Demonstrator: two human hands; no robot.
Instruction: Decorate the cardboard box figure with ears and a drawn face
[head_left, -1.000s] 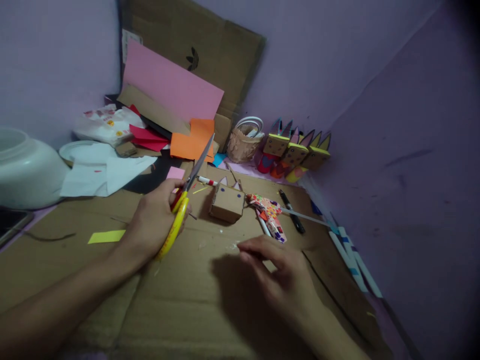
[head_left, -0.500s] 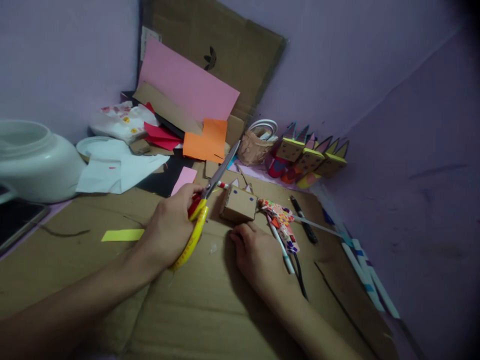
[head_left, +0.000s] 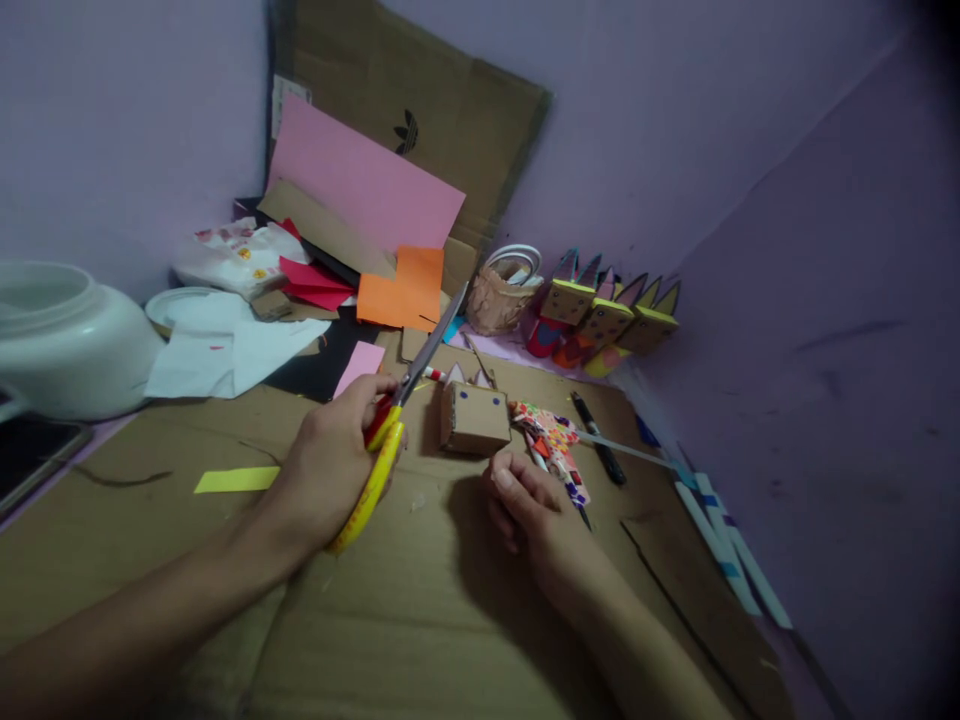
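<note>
I can see two bare arms. The left arm [head_left: 161, 605] reaches in from the near left side. Its left hand [head_left: 341, 465] is wrapped in a grip, with the back of the hand showing. The right arm [head_left: 645, 640] reaches in from the near right side. Its right hand [head_left: 544, 530] has the fingers curled in. The two hands are apart, not touching.

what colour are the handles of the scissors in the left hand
The scissors' handles are yellow and red, seen best in the head view.
</note>
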